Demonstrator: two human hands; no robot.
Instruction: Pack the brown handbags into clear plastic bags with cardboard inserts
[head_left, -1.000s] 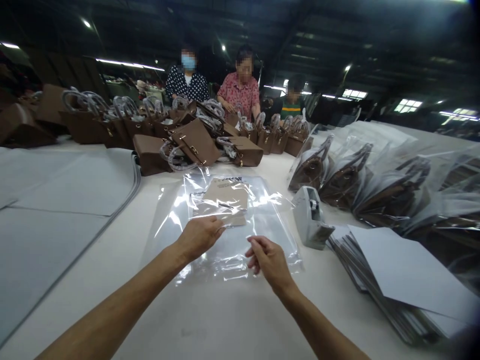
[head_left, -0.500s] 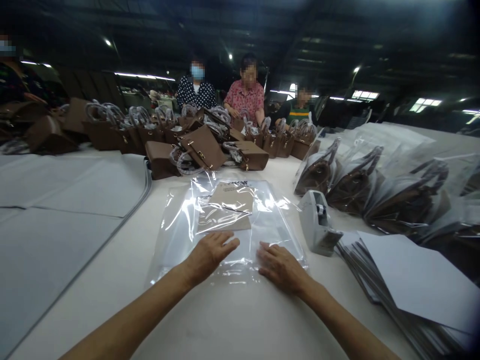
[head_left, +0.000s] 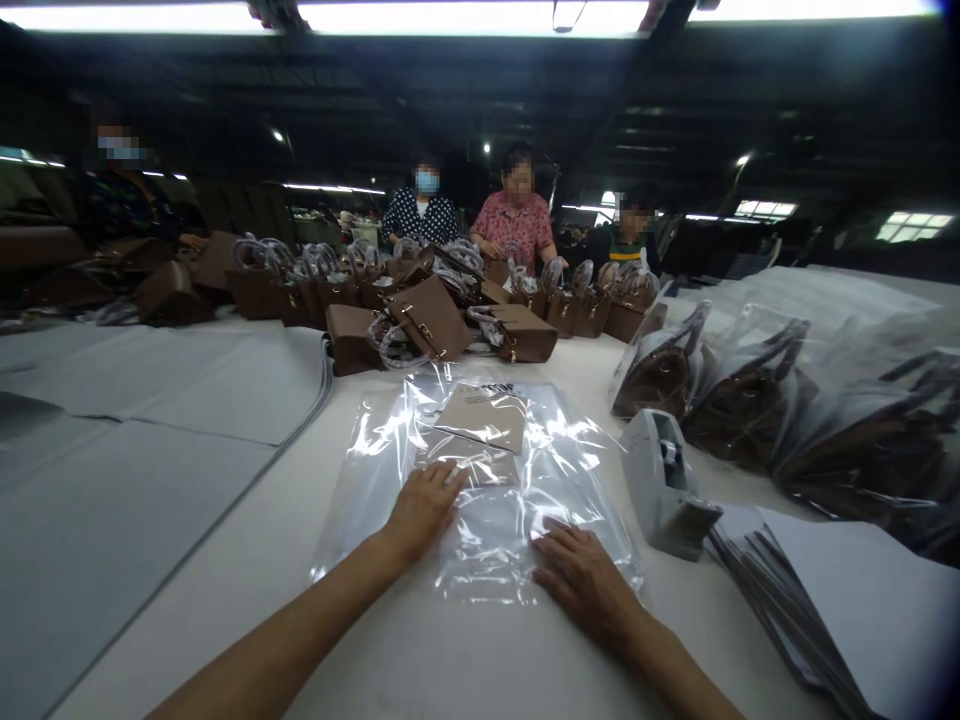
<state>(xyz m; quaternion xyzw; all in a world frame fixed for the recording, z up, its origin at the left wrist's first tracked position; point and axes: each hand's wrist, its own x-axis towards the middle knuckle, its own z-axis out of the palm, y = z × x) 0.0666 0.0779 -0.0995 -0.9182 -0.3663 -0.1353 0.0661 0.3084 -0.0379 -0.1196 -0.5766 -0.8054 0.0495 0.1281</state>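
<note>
Both hands (left, right) now press flat, fingers spread, on the plastic bag.

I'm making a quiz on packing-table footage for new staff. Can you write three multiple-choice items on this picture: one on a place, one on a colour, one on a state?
1. Where does the tape dispenser stand?
A. To the right of the clear plastic bag
B. On top of the handbags
C. At the left edge of the table

2. What colour are the handbags piled beyond the plastic bag?
A. Black
B. Brown
C. Red

3. How do the person's hands lie?
A. Both raised in the air
B. Both closed around a handbag
C. Both flat on the plastic bag

Answers:
1. A: the dispenser stands on the table just right of the bag.
2. B: every unwrapped handbag in the pile is brown.
3. C: the left hand and the right hand press palm-down on the plastic with the fingers spread.
</note>
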